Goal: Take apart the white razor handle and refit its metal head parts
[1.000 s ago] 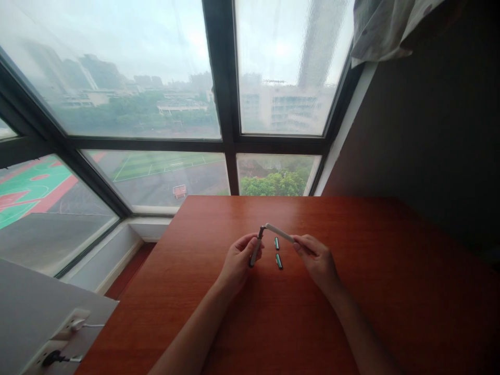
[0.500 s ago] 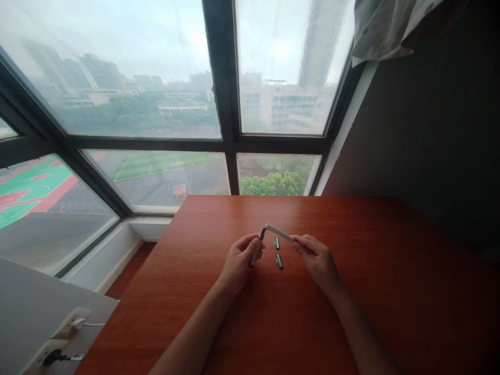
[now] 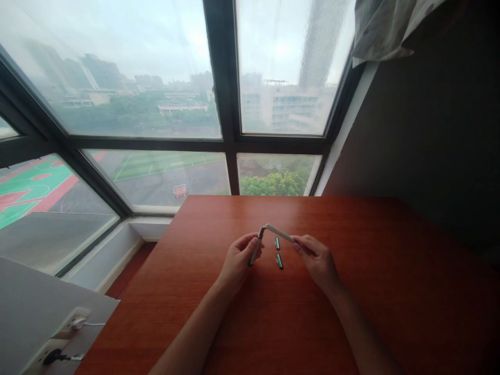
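My left hand is closed round a slim grey-and-dark handle, which looks like a razor handle and slants up to a dark neck. Between the fingers of my right hand is the lower end of a thin pale stick. The stick's far tip reaches the top of the dark neck; whether they touch I cannot tell. Two small black pieces with green strips, like razor cartridges, lie on the table between my hands: a farther cartridge and a nearer cartridge.
The reddish-brown wooden table spreads under both arms. Its far edge stands against large windows with a dark frame. On the lower left wall is a socket panel with plugs. A pale curtain hangs at the upper right.
The handle and its dark neck have turned very slightly in my left hand. My right hand, the stick and both cartridges look the same.
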### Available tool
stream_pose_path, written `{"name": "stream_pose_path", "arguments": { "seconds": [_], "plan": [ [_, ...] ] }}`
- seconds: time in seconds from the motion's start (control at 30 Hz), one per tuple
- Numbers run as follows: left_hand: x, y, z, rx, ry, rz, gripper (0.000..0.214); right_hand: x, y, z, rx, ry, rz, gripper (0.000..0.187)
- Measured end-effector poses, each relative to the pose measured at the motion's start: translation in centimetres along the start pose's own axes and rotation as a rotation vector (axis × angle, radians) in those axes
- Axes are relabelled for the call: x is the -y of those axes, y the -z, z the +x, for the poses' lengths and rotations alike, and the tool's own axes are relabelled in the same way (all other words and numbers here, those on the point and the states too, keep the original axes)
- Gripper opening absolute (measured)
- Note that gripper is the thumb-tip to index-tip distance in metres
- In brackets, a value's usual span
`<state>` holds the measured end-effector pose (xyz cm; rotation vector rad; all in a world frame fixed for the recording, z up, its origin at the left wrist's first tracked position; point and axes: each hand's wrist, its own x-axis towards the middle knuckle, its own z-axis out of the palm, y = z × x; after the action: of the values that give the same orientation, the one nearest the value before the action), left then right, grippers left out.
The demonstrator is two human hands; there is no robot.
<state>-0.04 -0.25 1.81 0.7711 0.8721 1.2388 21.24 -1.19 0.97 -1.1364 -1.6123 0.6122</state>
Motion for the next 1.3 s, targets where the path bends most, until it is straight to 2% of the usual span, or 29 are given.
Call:
{"name": "stream_pose_path", "arguments": {
  "seconds": [0.2, 0.57, 0.7, 0.83, 1.3],
  "plan": [
    [0.02, 0.08, 0.05, -0.013, -0.005, -0.002, 0.039, -0.05, 0.06, 0.01, -0.004, -0.009, -0.007, 0.023],
    [0.51, 0.27, 0.10, 0.057, -0.012, 0.106, 0.034, 0.20, -0.11, -0.01, 0.027, -0.058, 0.072, 0.025],
    [0.53, 0.28, 0.09, 0.051, -0.008, 0.055, 0.034, 0.03, -0.10, 0.00, 0.053, -0.054, 0.055, 0.025],
    [0.34, 0.29, 0.18, 0.038, 0.003, -0.015, 0.032, -0.11, 0.05, 0.00, 0.026, -0.063, 0.043, 0.024],
    [0.46, 0.19, 0.09, 0.063, 0.017, 0.018, 0.033, 0.15, -0.09, 0.02, 0.059, -0.032, 0.015, 0.024]
  ]
}}
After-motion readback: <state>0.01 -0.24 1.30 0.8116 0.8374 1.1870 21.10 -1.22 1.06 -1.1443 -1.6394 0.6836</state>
